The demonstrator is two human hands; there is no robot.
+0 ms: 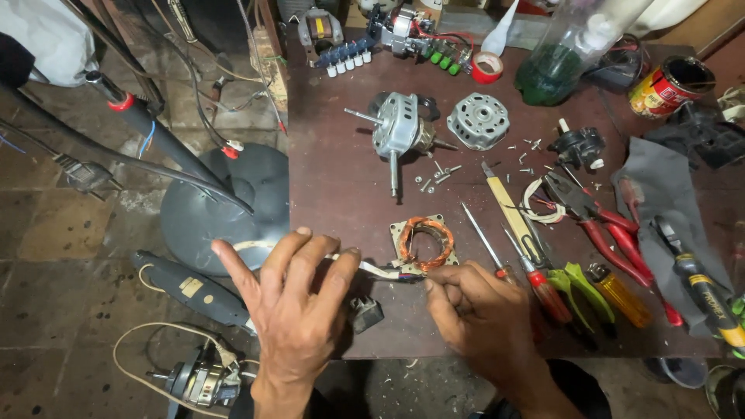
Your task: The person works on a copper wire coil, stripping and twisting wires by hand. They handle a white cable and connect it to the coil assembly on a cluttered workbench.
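Both hands pinched wires at the dark worktop's [326, 178] near edge: left hand [299, 299], right hand [481, 310]; tools littered its right side.

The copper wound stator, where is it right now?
In the head view, the copper stator lies on the brown table near its front edge, just above the right hand, left of the screwdrivers.

labelled items: round tin can [669, 87] at far right of the table [334, 194], lying tilted, red and yellow printed label, open top facing right. clear plastic bottle [570, 50] left of it at the far edge, green in its lower part, no label visible. dark grey tool [190, 289] on the floor, near left, carries a small pale rectangular sticker [190, 286]. no screens or signs.
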